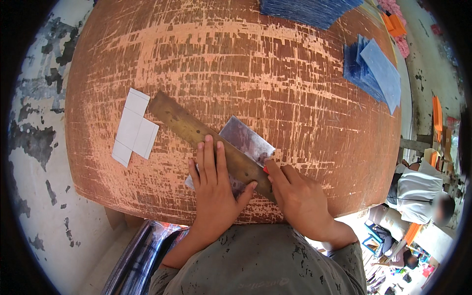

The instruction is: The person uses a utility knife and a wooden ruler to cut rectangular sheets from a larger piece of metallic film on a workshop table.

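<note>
A worn brown, brass-looking straightedge point(182, 118) lies slantwise across a translucent greyish sheet point(247, 139) on the table. My left hand point(212, 189) rests flat on the straightedge, its fingers spread and pressing it down. A lower corner of the sheet shows beside that hand. At the straightedge's near right end, my right hand point(302, 196) is closed around a small red tool point(266, 170). Only a red bit of this tool shows, so its kind is hidden by the fingers. Left of the straightedge lies a white paper cutout point(134, 129) with thin lines on it.
The scratched brown tabletop point(196, 54) curves around the work. Blue sheets lie in a large stack point(309, 11) at the far edge and a fanned pile point(371, 71) at the right. Beyond the right edge, a person in a white top point(418, 191) is near orange pieces.
</note>
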{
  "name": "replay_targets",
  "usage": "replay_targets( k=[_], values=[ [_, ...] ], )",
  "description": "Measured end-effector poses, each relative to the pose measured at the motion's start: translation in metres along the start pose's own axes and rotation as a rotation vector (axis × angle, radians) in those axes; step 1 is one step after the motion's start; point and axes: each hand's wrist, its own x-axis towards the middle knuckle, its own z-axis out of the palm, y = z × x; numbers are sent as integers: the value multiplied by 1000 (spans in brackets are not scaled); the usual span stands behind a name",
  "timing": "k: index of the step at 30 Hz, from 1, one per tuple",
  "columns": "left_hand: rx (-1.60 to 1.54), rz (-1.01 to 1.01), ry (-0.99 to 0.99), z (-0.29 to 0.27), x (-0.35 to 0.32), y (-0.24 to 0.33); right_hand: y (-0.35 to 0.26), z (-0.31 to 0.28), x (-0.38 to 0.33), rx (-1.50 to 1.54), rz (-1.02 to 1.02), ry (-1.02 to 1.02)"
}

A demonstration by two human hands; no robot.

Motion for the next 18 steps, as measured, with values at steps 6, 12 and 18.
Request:
replay_targets(
  k=[6, 12, 18],
  values=[
    [-4, 1, 4, 0, -1, 1, -5, -6, -1, -40, 10, -45],
    [4, 0, 27, 2, -1, 0, -1, -20, -20, -32, 21, -125],
    [14, 19, 50, 3, -2, -1, -2, -19, -32, -74, 58, -101]
  ],
)
